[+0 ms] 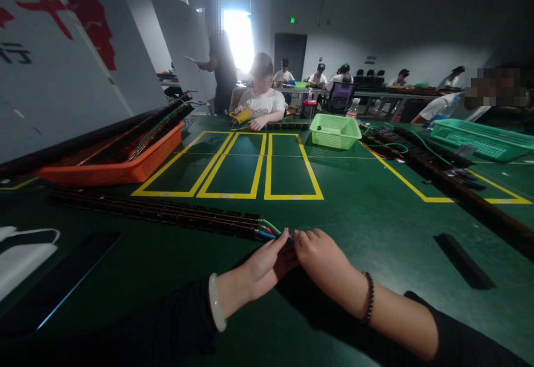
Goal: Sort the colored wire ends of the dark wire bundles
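A long dark strip (179, 211) with copper-coloured rods along it lies on the green table, reaching from the left toward my hands. Green-yellow, red and blue wires (270, 226) come out of its right end. My left hand (267, 264) is closed on these wires, thumb on top and the palm turned inward. Close against it, my right hand (319, 253) pinches at the wire ends with its fingertips. The fingers cover the tips of the wires, so their ends are hidden.
An orange basket (108, 172) holding similar strips stands at the left. A dark flat panel (62, 283) lies near a white object (20, 261). Light green (336, 136) and teal baskets (479, 139) stand at the back. A black strip (464, 261) lies right. Across sits a person (262, 100) with a yellow tool.
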Motion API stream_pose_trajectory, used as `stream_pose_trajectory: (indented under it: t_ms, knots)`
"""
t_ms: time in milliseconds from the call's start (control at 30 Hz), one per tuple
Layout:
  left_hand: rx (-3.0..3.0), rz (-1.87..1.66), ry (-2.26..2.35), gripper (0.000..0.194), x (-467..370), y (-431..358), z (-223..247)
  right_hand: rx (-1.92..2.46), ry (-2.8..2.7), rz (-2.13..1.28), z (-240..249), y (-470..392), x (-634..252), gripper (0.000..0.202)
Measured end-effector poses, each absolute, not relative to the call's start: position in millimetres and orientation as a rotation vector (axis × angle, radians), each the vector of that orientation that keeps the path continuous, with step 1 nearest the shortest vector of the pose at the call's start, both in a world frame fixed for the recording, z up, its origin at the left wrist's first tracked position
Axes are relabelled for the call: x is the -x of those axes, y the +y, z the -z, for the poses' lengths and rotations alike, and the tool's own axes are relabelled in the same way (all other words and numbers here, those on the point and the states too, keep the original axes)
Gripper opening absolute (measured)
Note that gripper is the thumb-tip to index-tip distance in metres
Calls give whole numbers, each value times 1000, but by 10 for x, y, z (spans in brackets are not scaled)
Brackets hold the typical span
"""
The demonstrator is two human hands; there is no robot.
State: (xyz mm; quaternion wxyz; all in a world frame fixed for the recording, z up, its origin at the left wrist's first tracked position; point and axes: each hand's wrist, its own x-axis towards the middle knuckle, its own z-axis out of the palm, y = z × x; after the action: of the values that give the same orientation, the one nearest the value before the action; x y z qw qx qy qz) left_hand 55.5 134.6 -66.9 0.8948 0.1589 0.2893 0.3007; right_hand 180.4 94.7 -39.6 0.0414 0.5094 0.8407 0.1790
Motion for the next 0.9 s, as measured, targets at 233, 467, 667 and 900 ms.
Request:
stream_pose_trajectory:
  t_ms: [233, 467, 667, 900]
  knots:
    - [-336, -636, 596, 10, -541, 1357, 708, -1738, 2628, -446, 89, 899, -1894, 14]
    - [-414, -540, 569, 25, -531, 1359, 636, -1899, 2373, -25, -153, 823, -2020, 39]
    - [-392, -546, 566, 23, -543, 1334, 600, -1800, 2280, 87, -127, 852, -2038, 20]
    - [-450, -569, 543, 21, -534, 1309, 517, -2030, 2283, 93, -166, 1073, -2328, 27]
